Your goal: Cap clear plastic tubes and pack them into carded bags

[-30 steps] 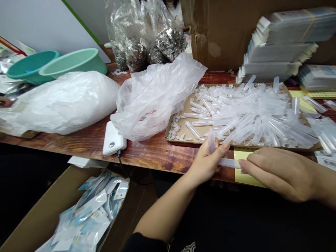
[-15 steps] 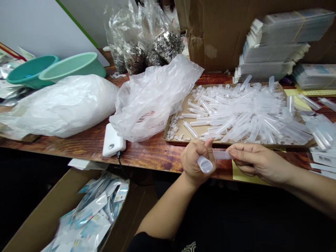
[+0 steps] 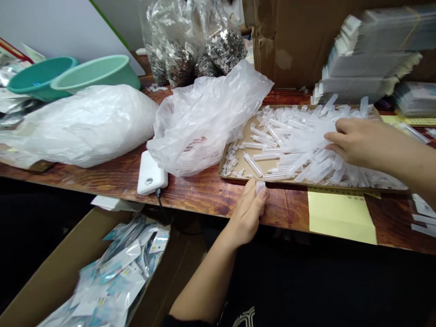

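My left hand (image 3: 248, 209) is closed around a translucent plastic tube (image 3: 260, 186), whose end shows between thumb and fingers, near the table's front edge. Over the pile of clear plastic tubes (image 3: 299, 161) in a shallow cardboard tray (image 3: 242, 176), my right hand (image 3: 344, 141) reaches in from the right. Its thumb and index finger are apart at the pile, with no piece plainly held between them; the other fingers are partly hidden. Small white caps (image 3: 231, 161) lie at the tray's left end.
Two white plastic bags (image 3: 91, 125) (image 3: 207, 118), a white power bank (image 3: 149, 175) with a cable and green basins (image 3: 95, 75) are on the left. Bags of metal parts (image 3: 225, 50) and stacked packets (image 3: 368, 68) stand behind. Yellow paper (image 3: 340, 215) lies in front; a box of packets (image 3: 119, 272) is below.
My right hand has left the tube near my left hand and moved up over the tray. My left hand has turned, its tube now upright. The view has shifted slightly.
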`<state>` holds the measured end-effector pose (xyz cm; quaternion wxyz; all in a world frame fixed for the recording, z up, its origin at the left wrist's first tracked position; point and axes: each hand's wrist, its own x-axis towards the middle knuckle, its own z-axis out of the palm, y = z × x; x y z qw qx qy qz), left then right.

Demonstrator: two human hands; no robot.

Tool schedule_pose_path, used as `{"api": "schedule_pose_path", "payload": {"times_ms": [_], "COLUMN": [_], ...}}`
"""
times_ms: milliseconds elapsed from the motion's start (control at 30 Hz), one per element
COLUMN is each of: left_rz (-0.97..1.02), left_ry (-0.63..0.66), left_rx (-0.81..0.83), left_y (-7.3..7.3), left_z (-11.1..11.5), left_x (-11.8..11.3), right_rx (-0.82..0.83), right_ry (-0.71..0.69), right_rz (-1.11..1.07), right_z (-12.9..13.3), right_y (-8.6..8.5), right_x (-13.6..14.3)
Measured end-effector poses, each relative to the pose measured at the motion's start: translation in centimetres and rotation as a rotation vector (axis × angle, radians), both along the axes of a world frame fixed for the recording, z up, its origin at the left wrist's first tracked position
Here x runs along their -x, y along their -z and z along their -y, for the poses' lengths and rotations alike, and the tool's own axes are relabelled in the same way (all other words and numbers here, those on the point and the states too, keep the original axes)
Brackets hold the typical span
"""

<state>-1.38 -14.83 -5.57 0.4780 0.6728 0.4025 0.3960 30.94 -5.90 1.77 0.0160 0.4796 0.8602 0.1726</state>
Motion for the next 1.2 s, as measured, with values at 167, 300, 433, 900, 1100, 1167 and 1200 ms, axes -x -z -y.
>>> {"api": "schedule_pose_path", "payload": {"times_ms": [167,300,433,900,1100,1167,1200], "left_rz": [0.035,0.142,0.277,0.408,0.439,0.482,0.501], "left_ry": [0.086,0.206,0.201,0.098,0.025,-0.001,-0.018], "left_rx": [0.082,0.226,0.302,0.438,0.373,0.373,0.360], "left_y": [0.0,0.0,-0.2,0.3,1.0,1.5,1.8], "left_z": [-0.1,-0.1,-0.3,-0.6,-0.8,-0.9,-0.9], "left_x": [-0.4,0.0,0.6,1.0,1.0,1.0,0.9], "right_rx": [-0.058,0.231,0.437,0.384,0.396,0.406,0.423], "right_ry": [-0.132,-0.371,-0.391,-0.120,-0.063,-0.071,-0.077], "right_rz": [-0.006,-0.145,-0.116,-0.201,-0.274,-0.346,-0.403], "right_z": [-1.6,-3.4,-5.5,-9.2,-8.6,-7.8,-7.2], "right_y": [-1.9,-0.7,1.3,3.0,2.4,1.0,0.2], "right_x": [7.5,16.5,22.1,21.0,21.6,20.5,19.6]}}
